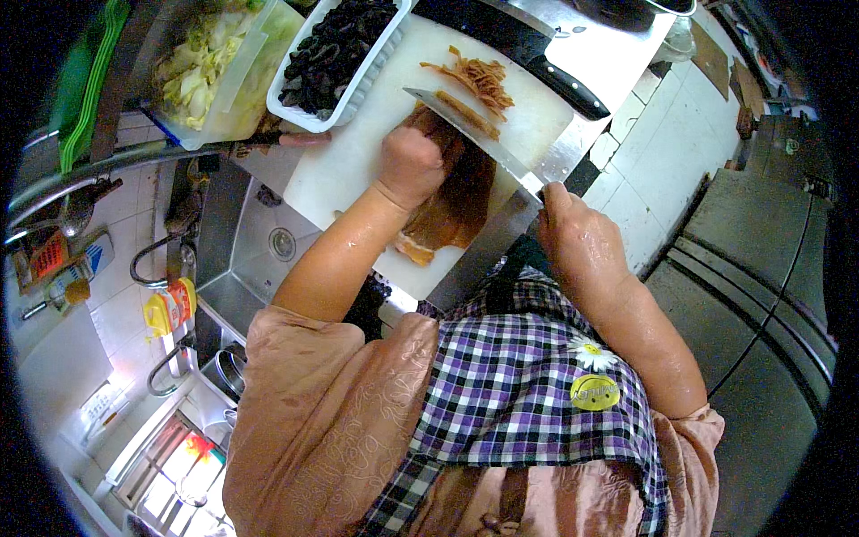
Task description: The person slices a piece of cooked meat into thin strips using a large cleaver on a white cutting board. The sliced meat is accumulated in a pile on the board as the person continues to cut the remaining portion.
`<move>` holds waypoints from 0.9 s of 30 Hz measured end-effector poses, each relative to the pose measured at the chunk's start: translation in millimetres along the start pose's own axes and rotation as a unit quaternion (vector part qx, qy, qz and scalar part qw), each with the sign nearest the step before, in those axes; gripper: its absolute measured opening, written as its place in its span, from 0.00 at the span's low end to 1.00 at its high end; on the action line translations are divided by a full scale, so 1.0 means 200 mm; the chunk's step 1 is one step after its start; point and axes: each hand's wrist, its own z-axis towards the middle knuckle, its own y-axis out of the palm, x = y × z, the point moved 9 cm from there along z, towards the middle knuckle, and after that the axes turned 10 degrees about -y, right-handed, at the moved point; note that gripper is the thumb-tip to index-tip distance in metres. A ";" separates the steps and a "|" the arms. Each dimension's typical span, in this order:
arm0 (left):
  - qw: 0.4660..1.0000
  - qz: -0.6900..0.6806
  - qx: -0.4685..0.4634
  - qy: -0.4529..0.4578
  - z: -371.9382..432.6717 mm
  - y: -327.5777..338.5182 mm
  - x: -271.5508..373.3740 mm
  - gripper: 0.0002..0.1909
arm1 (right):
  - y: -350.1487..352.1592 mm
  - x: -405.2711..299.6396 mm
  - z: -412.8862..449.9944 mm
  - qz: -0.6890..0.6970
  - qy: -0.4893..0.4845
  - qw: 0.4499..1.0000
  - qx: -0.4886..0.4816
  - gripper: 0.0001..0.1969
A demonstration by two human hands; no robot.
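My left hand (411, 164), fingers curled, presses down on a large brown piece of what looks like cooked meat (470, 201) on a white cutting board (322, 181). In my right hand (582, 235) is the handle of a kitchen knife (500, 164). Its wide blade slants across the far end of the meat, close to my left fingers. A thin cut strip (468, 115) lies along the blade's far side. Beyond it sits a small heap of brown shreds (484, 82). My left fingertips are hidden behind the hand.
A second knife with a black handle (570, 87) lies along the board's far edge. To the left stand a white tray (329, 121) of black fungus-like pieces and a clear container (231, 101) of chopped pale greens. A steel sink (255, 268) is left of the board.
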 end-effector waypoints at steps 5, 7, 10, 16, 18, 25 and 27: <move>0.998 0.037 -0.054 -0.004 -0.03 0.09 -0.05 0.11 | 0.01 -0.01 0.02 -0.024 0.009 0.999 -0.039 0.06; 0.999 0.023 -0.049 -0.008 -0.02 0.09 -0.06 0.10 | 0.01 -0.01 0.02 -0.026 0.011 0.999 -0.044 0.06; 0.999 0.025 -0.044 -0.017 -0.02 0.10 -0.06 0.10 | 0.01 -0.01 0.02 -0.041 0.016 0.997 -0.058 0.06; 0.997 -0.044 0.045 0.041 0.04 -0.05 0.06 0.12 | -0.01 -0.03 0.02 -0.027 0.002 0.998 -0.057 0.05; 0.997 -0.043 0.052 0.046 0.06 -0.06 0.07 0.12 | -0.03 -0.03 0.02 -0.043 0.005 0.998 -0.044 0.05; 0.999 0.013 -0.021 -0.023 0.00 0.05 -0.02 0.09 | 0.01 -0.02 0.03 -0.043 -0.005 0.998 -0.037 0.06; 1.000 0.016 -0.014 -0.010 0.00 0.04 -0.01 0.08 | 0.02 -0.01 0.03 -0.044 0.001 0.998 -0.045 0.07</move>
